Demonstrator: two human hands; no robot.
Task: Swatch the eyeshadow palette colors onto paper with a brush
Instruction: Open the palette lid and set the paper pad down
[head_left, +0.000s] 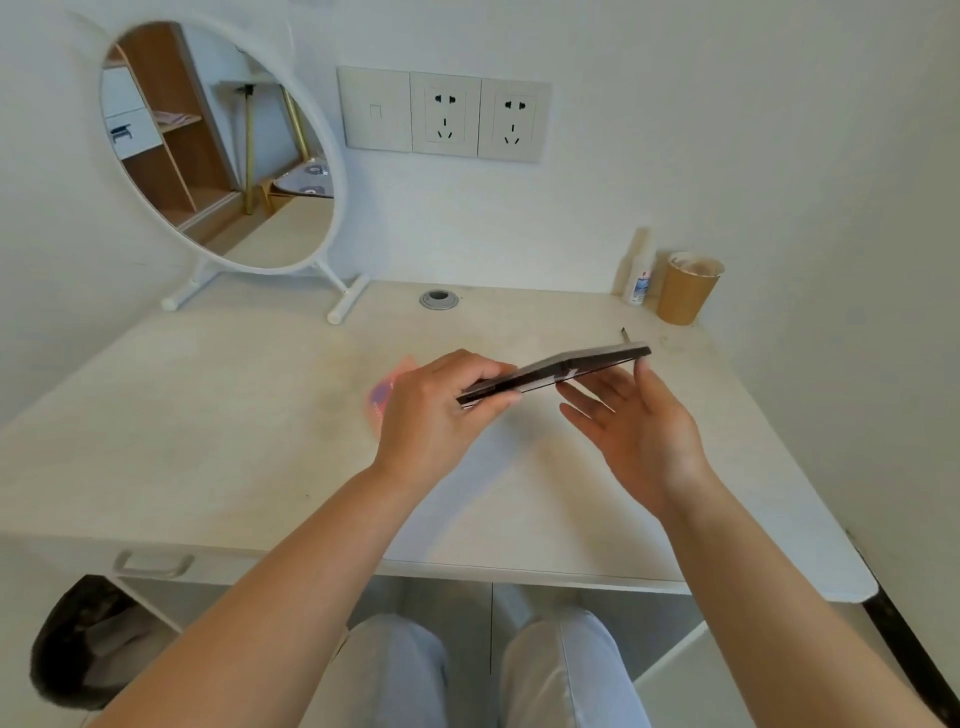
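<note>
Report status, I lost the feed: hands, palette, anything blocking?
Left hand grips closed palette above desk. Right hand open, fingers under palette. No paper seen. Nothing blocking.

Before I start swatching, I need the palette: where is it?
Mid-frame, above the desk: the closed palette is gripped by the left hand, the right hand open beneath it.

Cup (687, 289), bottle (638, 278) at desk's (208, 415) far-right corner

black palette (558, 370), brown cup (684, 295), white mirror (340, 218)
</note>
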